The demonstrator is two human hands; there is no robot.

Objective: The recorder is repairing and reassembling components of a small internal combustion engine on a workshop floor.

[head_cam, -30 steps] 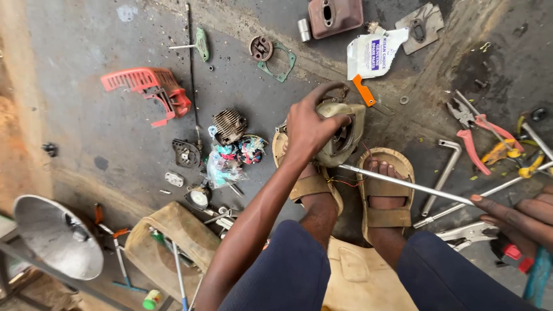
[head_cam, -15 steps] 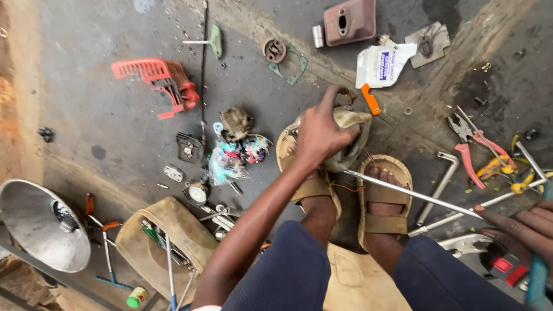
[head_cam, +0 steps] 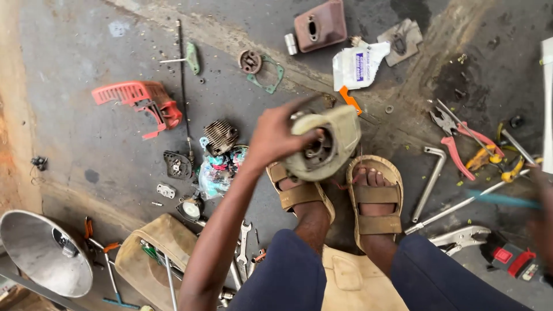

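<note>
Gripping housing [head_cam: 325, 147] in left hand [head_cam: 276, 135] | right hand [head_cam: 541, 222] blurred, grasp untellable | parts strewn, engine disassembled, reassembly left

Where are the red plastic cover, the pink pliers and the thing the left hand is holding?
red plastic cover [head_cam: 138, 99], head view, on its ribbed top.
pink pliers [head_cam: 453, 151], head view, on one pink handle.
beige engine housing [head_cam: 337, 141], head view, on its outer shell, gripped by the left hand [head_cam: 275, 137].

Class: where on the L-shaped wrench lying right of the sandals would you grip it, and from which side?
Grip the L-shaped wrench on its long straight shank, coming from above. It lies flat on the floor, and mid-shank looks free of neighbours, while the short bent end is probably harder to pinch.
</note>
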